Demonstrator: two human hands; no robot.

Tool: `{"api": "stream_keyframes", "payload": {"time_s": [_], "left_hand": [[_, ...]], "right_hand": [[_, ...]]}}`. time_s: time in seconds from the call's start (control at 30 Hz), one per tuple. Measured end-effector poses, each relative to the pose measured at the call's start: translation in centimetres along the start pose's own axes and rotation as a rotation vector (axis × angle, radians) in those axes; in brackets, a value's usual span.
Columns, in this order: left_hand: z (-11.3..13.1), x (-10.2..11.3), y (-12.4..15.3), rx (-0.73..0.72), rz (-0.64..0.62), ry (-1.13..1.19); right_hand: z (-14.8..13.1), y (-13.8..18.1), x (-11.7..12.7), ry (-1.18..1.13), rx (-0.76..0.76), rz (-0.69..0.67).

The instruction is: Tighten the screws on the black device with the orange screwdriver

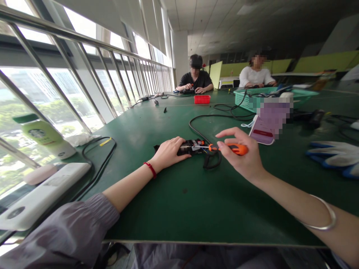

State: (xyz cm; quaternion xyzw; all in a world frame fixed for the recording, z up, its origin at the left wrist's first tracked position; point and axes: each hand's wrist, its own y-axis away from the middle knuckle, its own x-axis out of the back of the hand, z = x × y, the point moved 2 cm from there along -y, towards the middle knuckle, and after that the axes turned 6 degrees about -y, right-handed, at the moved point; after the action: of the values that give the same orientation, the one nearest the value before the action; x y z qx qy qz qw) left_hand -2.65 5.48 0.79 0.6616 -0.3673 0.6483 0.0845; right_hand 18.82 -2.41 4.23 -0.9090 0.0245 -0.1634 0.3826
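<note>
Your screwdriver (238, 149) runs left-right, tip pointing left at black device (185, 148) on green table (210, 209); device's long axis likewise. Your right hand (246, 160) grips handle, index finger arched; left hand (169, 150), palm down, clasps device.

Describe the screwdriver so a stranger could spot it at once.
Over the green table, find the wearer's right hand. The screwdriver is in its fingers, shaft pointing left to the black device. Its orange handle sets it apart from that device and the cable.

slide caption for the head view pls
Left hand on a black device, right hand pointing an orange screwdriver at it, over a green table.
</note>
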Motion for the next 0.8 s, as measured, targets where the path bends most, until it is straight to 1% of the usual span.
{"api": "stream_keyframes", "payload": {"time_s": [0.07, 0.17, 0.23, 0.3, 0.43, 0.5, 0.6, 0.63, 0.7, 0.8], "left_hand": [[-0.01, 0.04, 0.01, 0.0, -0.006, -0.002], [-0.01, 0.1, 0.02, 0.0, -0.008, 0.003], [0.01, 0.13, 0.02, 0.001, -0.008, 0.009], [0.06, 0.15, 0.02, -0.001, -0.008, 0.012], [0.06, 0.14, 0.04, 0.002, -0.01, 0.008], [0.0, 0.12, 0.06, 0.001, -0.008, 0.007], [-0.1, 0.07, 0.09, -0.009, -0.004, 0.005], [-0.12, 0.06, 0.09, -0.01, -0.003, 0.006], [-0.14, 0.07, 0.07, -0.008, -0.004, 0.011], [-0.13, 0.12, 0.03, 0.001, -0.007, 0.025]], "right_hand": [[-0.03, -0.09, 0.04, 0.006, 0.084, 0.019], [0.06, -0.31, 0.15, -0.063, 0.184, 0.086], [0.14, -0.42, 0.16, -0.107, 0.158, 0.083], [0.14, -0.42, 0.15, -0.108, 0.077, 0.061], [0.03, -0.33, 0.22, -0.019, -0.075, 0.037], [0.01, -0.42, 0.28, 0.005, -0.053, 0.052], [0.02, -0.65, 0.4, -0.03, 0.087, 0.113], [0.06, -0.7, 0.42, -0.044, 0.112, 0.127], [0.13, -0.73, 0.38, -0.064, 0.092, 0.124], [0.09, -0.55, 0.18, -0.058, -0.035, 0.058]]}}
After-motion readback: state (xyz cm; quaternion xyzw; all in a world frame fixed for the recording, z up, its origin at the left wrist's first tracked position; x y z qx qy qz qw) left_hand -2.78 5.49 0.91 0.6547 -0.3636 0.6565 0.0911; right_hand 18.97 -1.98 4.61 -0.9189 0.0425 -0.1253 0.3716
